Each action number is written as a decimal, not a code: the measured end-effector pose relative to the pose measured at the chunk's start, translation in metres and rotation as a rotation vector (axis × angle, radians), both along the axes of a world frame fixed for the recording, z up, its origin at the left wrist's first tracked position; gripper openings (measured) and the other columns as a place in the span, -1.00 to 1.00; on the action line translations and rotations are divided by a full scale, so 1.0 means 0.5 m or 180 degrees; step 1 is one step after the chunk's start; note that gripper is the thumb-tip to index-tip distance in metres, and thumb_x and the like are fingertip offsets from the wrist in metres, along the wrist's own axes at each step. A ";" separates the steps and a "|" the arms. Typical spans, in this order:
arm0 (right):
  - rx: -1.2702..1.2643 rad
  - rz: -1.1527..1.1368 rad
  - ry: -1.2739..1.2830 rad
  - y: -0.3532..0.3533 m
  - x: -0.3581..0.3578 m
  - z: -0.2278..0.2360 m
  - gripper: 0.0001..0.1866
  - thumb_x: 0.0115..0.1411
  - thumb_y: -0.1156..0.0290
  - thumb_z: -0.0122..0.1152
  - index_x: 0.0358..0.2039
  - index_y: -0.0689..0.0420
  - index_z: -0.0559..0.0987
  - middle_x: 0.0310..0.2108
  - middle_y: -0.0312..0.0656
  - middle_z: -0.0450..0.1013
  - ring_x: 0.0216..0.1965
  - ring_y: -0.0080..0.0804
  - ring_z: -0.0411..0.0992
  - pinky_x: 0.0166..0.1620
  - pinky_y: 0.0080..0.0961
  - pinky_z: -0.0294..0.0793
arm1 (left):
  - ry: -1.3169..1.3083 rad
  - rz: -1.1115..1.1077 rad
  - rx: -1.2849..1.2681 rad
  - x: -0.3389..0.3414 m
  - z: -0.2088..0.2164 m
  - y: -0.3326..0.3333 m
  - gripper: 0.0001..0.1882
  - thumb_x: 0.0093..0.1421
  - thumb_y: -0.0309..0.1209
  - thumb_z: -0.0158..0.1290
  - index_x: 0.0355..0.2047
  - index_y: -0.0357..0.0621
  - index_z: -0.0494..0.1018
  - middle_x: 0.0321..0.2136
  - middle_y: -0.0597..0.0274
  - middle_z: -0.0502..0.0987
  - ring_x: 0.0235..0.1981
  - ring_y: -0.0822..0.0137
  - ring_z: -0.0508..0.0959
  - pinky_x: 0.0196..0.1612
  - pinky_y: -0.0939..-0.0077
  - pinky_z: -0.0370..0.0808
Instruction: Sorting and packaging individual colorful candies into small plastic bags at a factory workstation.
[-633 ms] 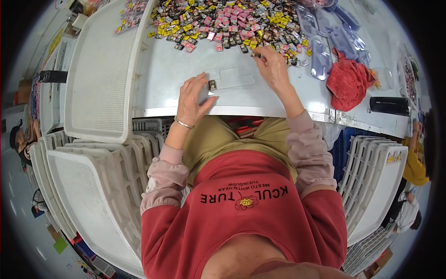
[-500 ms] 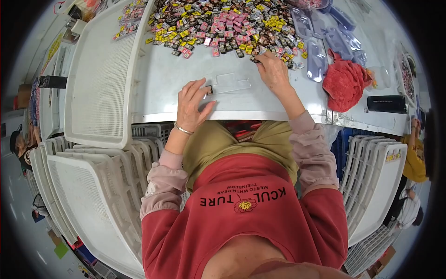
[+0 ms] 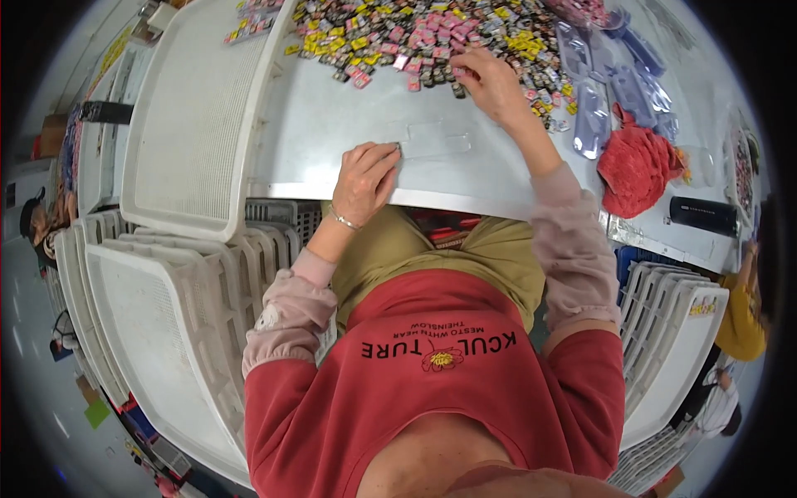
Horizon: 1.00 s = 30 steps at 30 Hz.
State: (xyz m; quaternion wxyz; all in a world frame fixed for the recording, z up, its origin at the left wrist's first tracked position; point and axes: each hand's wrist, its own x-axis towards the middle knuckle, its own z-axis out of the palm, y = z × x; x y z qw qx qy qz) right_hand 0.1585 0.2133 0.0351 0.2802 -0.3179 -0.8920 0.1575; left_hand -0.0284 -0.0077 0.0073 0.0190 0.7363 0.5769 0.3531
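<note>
Small wrapped blocks in pink, yellow and black lie in a broad loose pile (image 3: 390, 41) at the far side of the table. My right hand (image 3: 496, 87) reaches to the pile's near edge, thumb and fingers pinched on a small pink block (image 3: 458, 72). Nearer to me, a clear plastic tray (image 3: 436, 143) lies flat on the metal tabletop. My left hand (image 3: 367, 178) rests at its left end, fingers curled together. A small dark block (image 3: 398, 150) shows at those fingertips, mostly hidden by them.
A large white mesh tray (image 3: 187, 124) stands left of the work spot, with stacked white trays (image 3: 149, 290) below. To the right lie purplish plastic trays (image 3: 591, 116), a red cloth (image 3: 639, 166) and a black cylinder (image 3: 703, 216). Other people are at the far sides.
My right hand has shifted to other blocks at the pile's edge and now pinches a pink one. The left hand's spread fingers have curled together at the clear tray. The whole view has shifted slightly.
</note>
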 end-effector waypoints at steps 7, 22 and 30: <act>-0.1337 0.0615 0.0254 -0.178 -0.024 -0.007 -0.75 -0.01 0.51 0.33 -0.27 0.20 0.56 -0.45 -0.11 0.45 -0.48 -0.29 0.48 -0.38 -0.43 0.47 | -0.0067 0.0038 0.0098 0.003 -0.002 0.005 -0.69 -0.06 -0.59 0.17 -0.22 -0.20 0.53 -0.17 0.19 0.54 -0.15 0.13 0.48 -0.06 0.31 0.38; -0.1843 0.0648 0.0275 -0.162 -0.006 -0.019 -0.72 0.01 0.60 0.25 -0.20 0.28 0.58 -0.45 -0.09 0.47 -0.45 -0.31 0.48 -0.34 -0.47 0.48 | -0.0149 0.0001 0.0174 0.004 -0.005 0.003 -0.71 -0.06 -0.58 0.18 -0.25 -0.22 0.53 -0.18 0.20 0.55 -0.23 0.16 0.47 -0.14 0.34 0.40; -0.1025 0.0782 -0.0136 -0.196 -0.038 -0.017 -0.86 0.02 0.57 0.25 -0.35 0.26 0.58 -0.45 -0.09 0.47 -0.45 -0.25 0.48 -0.35 -0.40 0.46 | -0.0162 0.0002 0.0174 0.004 -0.008 0.003 -0.72 -0.05 -0.58 0.18 -0.26 -0.22 0.53 -0.20 0.21 0.54 -0.22 0.17 0.47 -0.14 0.33 0.40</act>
